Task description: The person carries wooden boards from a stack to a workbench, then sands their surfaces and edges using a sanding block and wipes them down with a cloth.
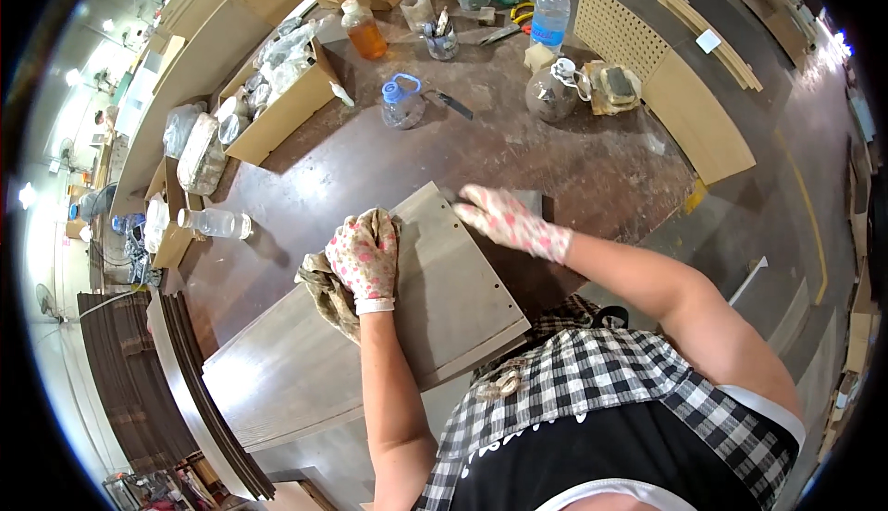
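Dark brown workbench [555,155] seen scuffed and dusty. Grey panel [444,280] laid flat on it. Beyond panel: blue-capped jug [402,104], orange bottle [363,30], water bottle [551,10]. Left of panel: cardboard box [282,109], lying clear bottle [215,223].

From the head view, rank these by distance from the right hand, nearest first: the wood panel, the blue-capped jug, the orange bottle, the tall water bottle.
1. Wood panel, under the right hand, touching it.
2. Blue-capped jug, up the table, left of centre.
3. Tall water bottle, far edge, slightly right.
4. Orange bottle, far edge, left.
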{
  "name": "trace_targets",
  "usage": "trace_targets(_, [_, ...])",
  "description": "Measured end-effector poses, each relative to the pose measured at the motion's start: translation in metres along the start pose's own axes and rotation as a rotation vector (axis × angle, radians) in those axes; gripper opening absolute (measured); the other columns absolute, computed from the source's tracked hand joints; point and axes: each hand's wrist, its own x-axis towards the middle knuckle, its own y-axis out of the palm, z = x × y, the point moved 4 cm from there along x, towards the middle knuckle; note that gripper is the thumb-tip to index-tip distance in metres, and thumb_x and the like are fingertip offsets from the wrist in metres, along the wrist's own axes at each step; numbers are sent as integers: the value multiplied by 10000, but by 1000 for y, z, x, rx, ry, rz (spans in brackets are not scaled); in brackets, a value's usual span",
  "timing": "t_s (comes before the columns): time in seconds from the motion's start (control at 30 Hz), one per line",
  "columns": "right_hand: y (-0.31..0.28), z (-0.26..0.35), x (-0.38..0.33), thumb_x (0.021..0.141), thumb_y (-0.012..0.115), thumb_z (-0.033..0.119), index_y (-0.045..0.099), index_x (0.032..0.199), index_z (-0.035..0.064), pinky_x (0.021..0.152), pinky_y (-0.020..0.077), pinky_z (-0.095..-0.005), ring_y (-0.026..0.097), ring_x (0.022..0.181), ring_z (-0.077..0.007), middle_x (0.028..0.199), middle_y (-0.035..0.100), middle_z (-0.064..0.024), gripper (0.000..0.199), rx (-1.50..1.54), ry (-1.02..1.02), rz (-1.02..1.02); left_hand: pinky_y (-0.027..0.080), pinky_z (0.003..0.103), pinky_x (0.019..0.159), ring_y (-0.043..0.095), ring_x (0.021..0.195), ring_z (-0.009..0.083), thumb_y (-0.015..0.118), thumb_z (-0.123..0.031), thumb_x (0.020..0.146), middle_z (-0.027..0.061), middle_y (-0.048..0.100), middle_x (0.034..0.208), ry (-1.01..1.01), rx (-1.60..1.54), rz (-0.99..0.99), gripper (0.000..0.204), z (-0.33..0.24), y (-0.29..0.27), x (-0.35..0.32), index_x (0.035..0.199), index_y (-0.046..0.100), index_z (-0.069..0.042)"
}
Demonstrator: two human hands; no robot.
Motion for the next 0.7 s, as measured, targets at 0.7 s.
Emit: trace_targets(0.7, [-27, 26, -57, 869, 535, 203, 549, 783, 168, 494, 459, -358, 592, 539, -243, 644, 575, -55, 95, -209, -450, 727, 402, 387, 748, 566, 833, 252, 580, -308, 846, 51, 591, 866, -20, -20, 63, 180, -1, -5, 1, 877, 668, -154])
